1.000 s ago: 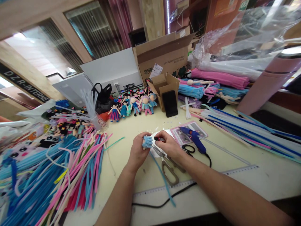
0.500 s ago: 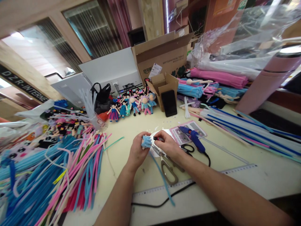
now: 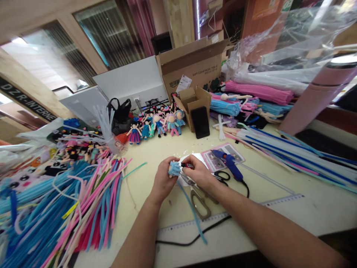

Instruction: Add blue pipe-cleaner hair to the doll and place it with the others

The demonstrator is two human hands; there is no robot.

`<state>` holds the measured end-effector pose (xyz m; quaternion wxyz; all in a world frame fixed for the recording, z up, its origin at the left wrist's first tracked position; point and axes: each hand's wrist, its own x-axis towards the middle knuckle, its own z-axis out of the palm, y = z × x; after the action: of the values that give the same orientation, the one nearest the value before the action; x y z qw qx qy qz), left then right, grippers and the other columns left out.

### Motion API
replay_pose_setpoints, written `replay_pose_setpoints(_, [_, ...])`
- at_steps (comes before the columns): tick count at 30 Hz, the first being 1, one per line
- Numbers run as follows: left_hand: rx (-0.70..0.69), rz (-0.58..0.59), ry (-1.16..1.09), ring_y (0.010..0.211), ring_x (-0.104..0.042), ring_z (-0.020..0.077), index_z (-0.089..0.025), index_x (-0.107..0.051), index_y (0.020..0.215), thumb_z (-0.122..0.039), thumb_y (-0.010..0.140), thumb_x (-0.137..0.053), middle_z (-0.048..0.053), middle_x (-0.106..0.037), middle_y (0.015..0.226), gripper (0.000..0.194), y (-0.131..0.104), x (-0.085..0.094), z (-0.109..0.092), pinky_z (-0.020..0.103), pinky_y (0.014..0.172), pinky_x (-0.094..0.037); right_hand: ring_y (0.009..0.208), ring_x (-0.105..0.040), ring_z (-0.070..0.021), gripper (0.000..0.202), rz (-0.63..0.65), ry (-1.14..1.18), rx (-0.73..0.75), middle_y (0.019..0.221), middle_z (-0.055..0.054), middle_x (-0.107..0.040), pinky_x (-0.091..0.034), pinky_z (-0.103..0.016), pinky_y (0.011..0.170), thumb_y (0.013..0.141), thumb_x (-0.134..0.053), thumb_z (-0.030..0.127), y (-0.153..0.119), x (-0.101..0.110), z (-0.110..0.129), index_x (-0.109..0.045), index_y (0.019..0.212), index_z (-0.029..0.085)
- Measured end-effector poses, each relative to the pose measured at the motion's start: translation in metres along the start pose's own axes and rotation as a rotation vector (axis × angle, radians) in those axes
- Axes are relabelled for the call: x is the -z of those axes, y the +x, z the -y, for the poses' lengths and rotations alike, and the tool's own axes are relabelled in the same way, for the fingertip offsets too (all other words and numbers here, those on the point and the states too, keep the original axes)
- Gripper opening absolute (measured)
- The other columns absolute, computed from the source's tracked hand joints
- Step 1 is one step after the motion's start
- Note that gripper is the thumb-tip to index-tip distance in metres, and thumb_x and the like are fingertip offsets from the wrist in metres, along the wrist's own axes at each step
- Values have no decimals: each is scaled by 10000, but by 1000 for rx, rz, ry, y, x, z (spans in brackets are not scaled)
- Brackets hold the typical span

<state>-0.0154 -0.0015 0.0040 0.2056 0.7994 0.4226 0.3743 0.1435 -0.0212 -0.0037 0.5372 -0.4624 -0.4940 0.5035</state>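
Observation:
My left hand [image 3: 165, 175] is closed around a small doll piece [image 3: 174, 168] of light-blue pipe cleaner, its fuzzy blue end facing right. Close beside it, my right hand [image 3: 198, 172] grips what looks like a small red-and-black lighter [image 3: 186, 165], with its dark end toward the blue piece. I cannot make out a flame. Beneath my hands lie grey-handled scissors [image 3: 201, 204], partly covered by my right hand, and a loose light-blue pipe cleaner [image 3: 193, 212] that runs toward the table's front edge.
A blue glue gun [image 3: 230, 163], black-handled scissors [image 3: 222, 176] and a ruler [image 3: 192, 222] lie around my right arm. Pipe cleaners spread at left [image 3: 92, 201] and right [image 3: 287, 152]. Finished dolls [image 3: 158, 123], an open small carton [image 3: 192, 98] and a phone [image 3: 200, 123] stand behind.
My right hand has tilted the lighter slightly and shifted a little against the blue piece. My left hand has barely moved and keeps its hold.

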Motion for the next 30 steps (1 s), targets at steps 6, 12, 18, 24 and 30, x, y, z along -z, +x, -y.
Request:
replay_pose_setpoints(6, [-7,9,-5,1064,-561,198,-234,-506,1134,-186,772,-603,63,-602,1122,377,0,1,1,348,932,-424,641,-490,-126,156,1,8,-41,703,44,-512,-399,-243,570,650,-549,220,-2,0,5,-522,804,204])
replay_pose_setpoints(12, [14,-18,2,1053,-566,200,-230,-499,1123,-170,755,-609,62,-598,1112,389,1,2,2,344,920,-429,667,-518,-135,161,20,-6,-58,752,27,-546,-420,-242,551,653,-549,215,-3,0,9,-522,812,207])
replay_pose_setpoints(18, [17,-24,10,1060,-568,203,-230,-497,1129,-155,746,-609,58,-603,1119,407,1,1,4,337,909,-434,634,-512,-125,149,19,-25,-55,709,38,-536,-426,-235,537,666,-548,197,-5,-1,11,-526,813,212])
replay_pose_setpoints(24, [-3,-32,24,1060,-571,208,-225,-504,1129,-143,739,-603,61,-603,1118,410,0,1,3,349,912,-437,635,-521,-127,152,12,-40,-51,708,41,-538,-438,-241,554,672,-559,202,-5,-2,10,-537,822,206])
replay_pose_setpoints(30, [-32,-49,33,1090,-557,209,-228,-501,1121,-139,736,-607,51,-619,1094,409,1,0,3,354,932,-429,676,-526,-132,156,20,-35,-8,748,29,-552,-434,-249,592,656,-561,204,-4,-2,8,-538,810,197])
